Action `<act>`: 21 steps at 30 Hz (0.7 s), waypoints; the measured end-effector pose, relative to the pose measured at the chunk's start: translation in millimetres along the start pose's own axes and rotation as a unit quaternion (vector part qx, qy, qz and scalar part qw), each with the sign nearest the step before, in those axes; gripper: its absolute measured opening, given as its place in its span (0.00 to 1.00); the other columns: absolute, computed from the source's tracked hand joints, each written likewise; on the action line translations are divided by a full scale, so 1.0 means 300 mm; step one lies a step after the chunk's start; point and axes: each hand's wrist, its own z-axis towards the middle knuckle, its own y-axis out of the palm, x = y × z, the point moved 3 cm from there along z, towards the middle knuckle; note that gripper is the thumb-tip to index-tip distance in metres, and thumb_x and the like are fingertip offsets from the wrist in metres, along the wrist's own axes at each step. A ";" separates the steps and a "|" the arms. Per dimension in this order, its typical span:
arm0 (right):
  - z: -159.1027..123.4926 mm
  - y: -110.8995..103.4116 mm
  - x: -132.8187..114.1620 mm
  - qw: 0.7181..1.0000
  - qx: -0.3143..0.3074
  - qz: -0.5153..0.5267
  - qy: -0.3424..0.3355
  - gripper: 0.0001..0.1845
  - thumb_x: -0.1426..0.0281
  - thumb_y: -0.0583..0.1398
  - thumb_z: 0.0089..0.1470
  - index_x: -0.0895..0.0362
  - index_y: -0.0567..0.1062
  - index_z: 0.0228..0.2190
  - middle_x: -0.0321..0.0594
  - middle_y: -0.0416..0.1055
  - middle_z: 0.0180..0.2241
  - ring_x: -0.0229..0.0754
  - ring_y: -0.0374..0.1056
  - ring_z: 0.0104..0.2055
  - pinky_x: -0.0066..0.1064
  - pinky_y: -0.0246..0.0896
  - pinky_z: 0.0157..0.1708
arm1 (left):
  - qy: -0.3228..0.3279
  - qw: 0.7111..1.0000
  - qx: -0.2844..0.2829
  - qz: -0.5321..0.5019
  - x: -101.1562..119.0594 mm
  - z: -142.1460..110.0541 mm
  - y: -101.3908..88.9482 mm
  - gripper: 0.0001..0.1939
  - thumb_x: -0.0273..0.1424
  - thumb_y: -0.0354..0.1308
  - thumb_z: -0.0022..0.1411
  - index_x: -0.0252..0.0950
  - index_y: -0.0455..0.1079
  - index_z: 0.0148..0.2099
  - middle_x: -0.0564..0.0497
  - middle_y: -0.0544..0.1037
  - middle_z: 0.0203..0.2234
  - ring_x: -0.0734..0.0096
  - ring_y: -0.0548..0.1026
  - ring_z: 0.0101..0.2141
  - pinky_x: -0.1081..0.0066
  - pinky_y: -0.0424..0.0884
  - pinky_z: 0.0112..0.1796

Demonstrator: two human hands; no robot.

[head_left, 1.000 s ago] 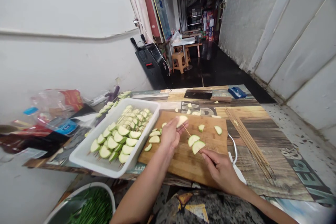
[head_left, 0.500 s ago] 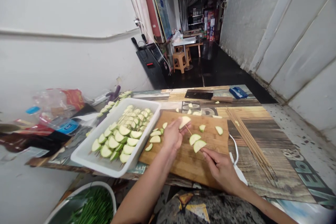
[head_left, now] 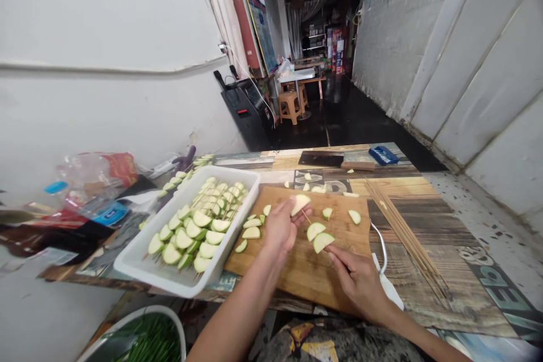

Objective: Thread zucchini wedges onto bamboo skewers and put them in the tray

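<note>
My left hand point(head_left: 280, 228) pinches a pale eggplant slice point(head_left: 299, 203) above the wooden cutting board point(head_left: 305, 268). My right hand point(head_left: 357, 283) grips the lower end of a thin bamboo skewer point(head_left: 306, 217) that carries two green-edged slices point(head_left: 319, 236). The skewer tip touches the slice in my left hand. Loose slices point(head_left: 251, 228) lie on the board's left side, and two more point(head_left: 340, 215) lie at its far right. A white tray point(head_left: 139, 257) left of the board holds several loaded skewers.
A bundle of bare skewers point(head_left: 403, 232) lies on the table right of the board. A cleaver point(head_left: 327, 159) and a blue box point(head_left: 382, 155) sit at the far edge. Bags and clutter point(head_left: 85, 192) fill the left. A bowl of greens point(head_left: 144, 339) sits below the tray.
The camera has tipped slightly, so everything sits a little lower in view. My left hand has brought its slice closer onto the skewer tip. My right hand holds steady.
</note>
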 end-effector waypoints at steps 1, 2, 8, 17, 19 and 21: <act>0.001 0.000 -0.003 1.000 -0.004 0.000 0.000 0.16 0.70 0.50 0.58 0.56 0.75 0.43 0.41 0.76 0.39 0.40 0.74 0.37 0.26 0.69 0.34 | 0.001 1.000 0.001 0.000 0.001 -0.002 0.001 0.05 0.28 0.55 0.57 0.31 0.70 0.31 0.44 0.77 0.32 0.65 0.77 0.33 0.63 0.73 0.40; 0.002 -0.001 -0.006 1.000 -0.005 0.001 0.000 0.17 0.70 0.50 0.58 0.56 0.75 0.43 0.41 0.76 0.39 0.41 0.74 0.36 0.27 0.69 0.34 | 0.002 1.000 0.001 0.001 0.001 -0.005 0.001 0.05 0.27 0.55 0.57 0.31 0.70 0.31 0.44 0.77 0.32 0.65 0.77 0.33 0.62 0.73 0.40; 0.009 -0.003 -0.014 1.000 0.009 0.003 -0.002 0.16 0.70 0.50 0.58 0.57 0.75 0.42 0.42 0.76 0.38 0.41 0.73 0.37 0.28 0.70 0.36 | -0.018 1.000 -0.008 0.013 -0.031 -0.021 0.007 0.06 0.28 0.54 0.58 0.30 0.70 0.32 0.43 0.77 0.30 0.66 0.77 0.31 0.64 0.73 0.39; 0.024 -0.011 -0.020 1.000 0.015 -0.014 0.008 0.16 0.70 0.50 0.58 0.58 0.75 0.41 0.42 0.76 0.38 0.41 0.73 0.37 0.28 0.69 0.37 | -0.029 0.999 -0.008 0.028 -0.054 -0.049 0.037 0.06 0.28 0.54 0.57 0.32 0.70 0.32 0.46 0.78 0.27 0.67 0.77 0.31 0.67 0.73 0.37; 0.027 -0.010 -0.021 1.000 0.022 -0.017 0.011 0.16 0.70 0.50 0.58 0.58 0.75 0.40 0.42 0.76 0.37 0.41 0.73 0.37 0.28 0.68 0.36 | -0.034 0.999 -0.012 0.034 -0.069 -0.058 0.045 0.06 0.28 0.55 0.56 0.31 0.70 0.32 0.47 0.77 0.26 0.68 0.76 0.30 0.68 0.73 0.35; 0.029 -0.009 -0.016 0.999 0.029 -0.019 0.016 0.15 0.69 0.50 0.58 0.57 0.75 0.39 0.41 0.77 0.36 0.41 0.73 0.36 0.28 0.68 0.35 | -0.037 0.998 -0.022 0.037 -0.080 -0.063 0.045 0.07 0.30 0.55 0.56 0.30 0.70 0.34 0.46 0.78 0.27 0.68 0.76 0.31 0.69 0.73 0.34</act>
